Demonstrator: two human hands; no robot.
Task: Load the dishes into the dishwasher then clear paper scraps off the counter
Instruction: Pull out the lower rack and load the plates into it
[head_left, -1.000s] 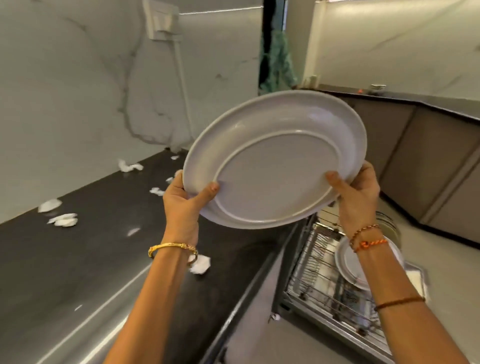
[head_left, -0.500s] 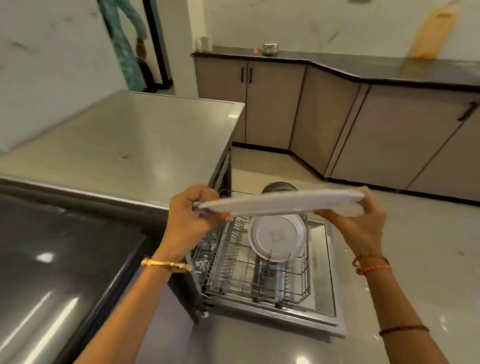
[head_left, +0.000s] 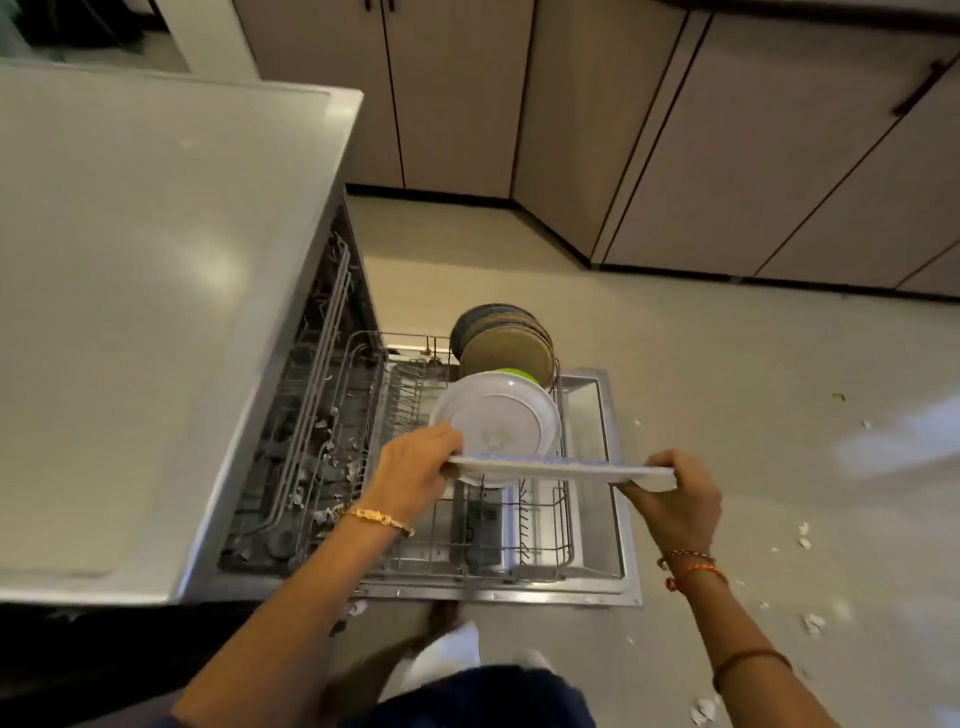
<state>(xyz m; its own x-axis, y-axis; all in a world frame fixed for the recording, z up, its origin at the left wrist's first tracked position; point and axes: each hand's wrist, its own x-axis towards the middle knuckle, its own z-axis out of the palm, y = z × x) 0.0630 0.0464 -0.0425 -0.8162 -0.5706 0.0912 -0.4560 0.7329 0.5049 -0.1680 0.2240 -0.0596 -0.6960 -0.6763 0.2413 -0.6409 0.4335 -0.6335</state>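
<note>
I hold a large white plate (head_left: 561, 467) edge-on and level, just above the pulled-out lower rack (head_left: 519, 540) of the open dishwasher. My left hand (head_left: 415, 470) grips its left rim and my right hand (head_left: 675, 496) grips its right rim. In the rack behind it stands a white plate (head_left: 498, 421) on edge, then a green dish (head_left: 514, 372) mostly hidden, then several brown and dark plates (head_left: 506, 338). The front part of the rack under the held plate holds no dishes.
The open dishwasher door (head_left: 597, 587) lies flat on the floor in front of me. A steel counter top (head_left: 145, 286) is at the left. Paper scraps (head_left: 810, 623) are scattered on the floor at the right. Beige cabinets (head_left: 727, 130) line the far wall.
My view has tilted from the counter down onto the dishwasher. The plate went from tilted face-up to level and has come down to just above the rack, still in both hands.
</note>
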